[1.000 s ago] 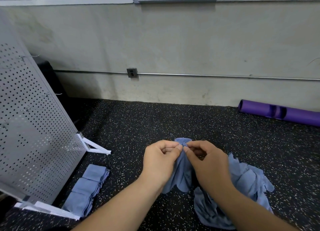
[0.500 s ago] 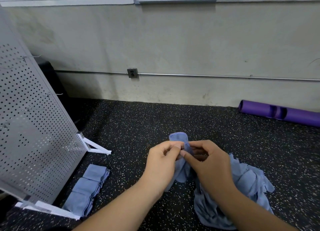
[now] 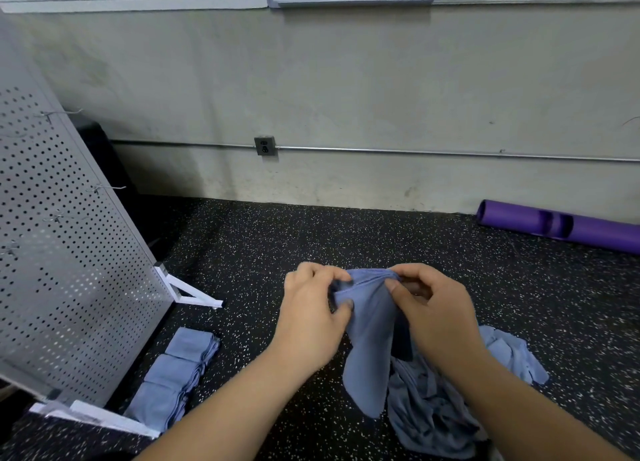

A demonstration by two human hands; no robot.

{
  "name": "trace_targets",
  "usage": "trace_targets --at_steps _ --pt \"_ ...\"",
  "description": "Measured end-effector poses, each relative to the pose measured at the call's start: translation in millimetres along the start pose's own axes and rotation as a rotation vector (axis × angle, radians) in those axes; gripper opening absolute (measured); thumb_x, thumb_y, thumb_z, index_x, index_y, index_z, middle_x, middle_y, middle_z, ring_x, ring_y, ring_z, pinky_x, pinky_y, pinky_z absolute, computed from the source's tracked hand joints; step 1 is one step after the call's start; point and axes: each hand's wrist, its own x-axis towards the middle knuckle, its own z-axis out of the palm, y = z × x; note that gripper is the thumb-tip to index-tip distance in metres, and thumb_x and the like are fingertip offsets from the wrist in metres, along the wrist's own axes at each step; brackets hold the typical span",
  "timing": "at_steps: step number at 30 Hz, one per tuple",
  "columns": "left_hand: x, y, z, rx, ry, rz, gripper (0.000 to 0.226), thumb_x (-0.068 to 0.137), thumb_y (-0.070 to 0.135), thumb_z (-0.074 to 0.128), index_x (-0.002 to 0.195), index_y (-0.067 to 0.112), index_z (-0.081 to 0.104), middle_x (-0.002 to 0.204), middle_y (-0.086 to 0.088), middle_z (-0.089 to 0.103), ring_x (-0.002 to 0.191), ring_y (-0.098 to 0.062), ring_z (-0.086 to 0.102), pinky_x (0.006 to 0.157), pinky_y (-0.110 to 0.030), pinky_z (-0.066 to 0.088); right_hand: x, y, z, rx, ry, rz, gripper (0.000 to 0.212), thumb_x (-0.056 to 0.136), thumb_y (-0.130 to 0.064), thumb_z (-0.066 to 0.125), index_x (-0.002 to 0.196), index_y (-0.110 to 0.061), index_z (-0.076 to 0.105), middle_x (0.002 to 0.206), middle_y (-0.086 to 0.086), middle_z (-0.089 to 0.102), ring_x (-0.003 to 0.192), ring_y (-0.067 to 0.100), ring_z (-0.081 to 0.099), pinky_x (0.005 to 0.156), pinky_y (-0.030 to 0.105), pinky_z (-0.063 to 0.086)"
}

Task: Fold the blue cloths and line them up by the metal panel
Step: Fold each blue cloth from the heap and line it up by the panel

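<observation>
A blue cloth (image 3: pixel 369 339) hangs in the air in front of me, held by its top edge. My left hand (image 3: pixel 311 311) pinches the left end of that edge and my right hand (image 3: pixel 433 308) pinches the right end. Below and to the right, a loose pile of blue cloths (image 3: pixel 446 401) lies on the speckled black floor. Three folded blue cloths (image 3: pixel 173 377) lie in a row along the foot of the perforated metal panel (image 3: pixel 62 253) at the left.
The panel leans on white feet (image 3: pixel 194 294). A purple roll (image 3: pixel 561 223) lies by the wall at the far right. A grey wall with a pipe and an outlet box (image 3: pixel 265 145) closes the back.
My hands have moved apart along the cloth's top edge, spreading it wider. The cloth now hangs longer below them.
</observation>
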Motion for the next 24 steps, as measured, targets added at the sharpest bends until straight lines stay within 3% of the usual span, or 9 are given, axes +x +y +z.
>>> trace_targets --at_steps 3,6,10,14,18,24 --pt "6.8 -13.0 -3.2 0.125 -0.089 0.054 0.025 0.091 0.035 0.079 0.112 0.039 0.068 0.124 0.019 0.052 0.120 -0.014 0.041 0.107 -0.029 0.039 9.3 1.1 -8.4 0.053 -0.018 -0.005 0.019 0.097 -0.006 0.075 0.103 -0.024 0.078 0.088 -0.010 0.079 0.082 0.007 0.075 0.070 0.013 0.055" --pt "11.8 -17.6 -11.0 0.213 -0.131 0.077 0.014 0.098 0.039 0.072 0.112 0.035 0.072 0.123 0.017 0.065 0.119 -0.016 0.052 0.105 -0.036 0.043 16.8 1.7 -16.9 0.054 -0.021 -0.038 0.018 0.097 -0.004 0.074 0.106 -0.019 0.078 0.093 -0.004 0.080 0.086 0.015 0.076 0.076 0.014 0.056" --pt "18.6 -19.9 -25.5 0.183 -0.123 0.209 0.013 0.100 0.044 0.065 0.103 0.033 0.071 0.106 0.015 0.069 0.102 -0.012 0.063 0.093 -0.041 0.053 23.0 3.3 -31.0 -0.089 -0.082 -0.125 0.029 0.098 -0.004 0.073 0.110 -0.030 0.075 0.093 -0.012 0.076 0.084 0.008 0.070 0.081 0.015 0.056" --pt "23.5 -19.4 -40.4 0.195 -0.053 0.331 0.013 0.099 0.047 0.069 0.101 0.034 0.071 0.095 0.016 0.066 0.091 -0.010 0.061 0.085 -0.041 0.053 25.3 0.9 -44.3 -0.297 -0.121 -0.235 0.036 0.097 -0.009 0.074 0.113 -0.041 0.071 0.094 -0.015 0.072 0.090 0.008 0.069 0.081 0.015 0.053" --pt "25.8 -19.3 -46.2 0.210 0.032 0.396 0.016 0.096 0.048 0.073 0.099 0.033 0.070 0.087 0.017 0.062 0.084 -0.009 0.058 0.080 -0.040 0.053 24.5 0.4 -46.4 -0.344 -0.138 -0.280 0.034 0.096 -0.011 0.076 0.106 -0.044 0.073 0.094 -0.018 0.073 0.090 0.009 0.070 0.080 0.018 0.055" --pt "28.1 -22.7 -51.7 0.099 -0.032 0.413 0.010 0.100 0.037 0.073 0.100 0.027 0.073 0.104 0.019 0.069 0.100 -0.007 0.063 0.091 -0.038 0.054 25.3 2.7 -44.2 -0.305 -0.082 -0.250 0.032 0.092 -0.012 0.080 0.101 -0.043 0.077 0.090 -0.023 0.074 0.088 0.005 0.072 0.081 0.015 0.057"
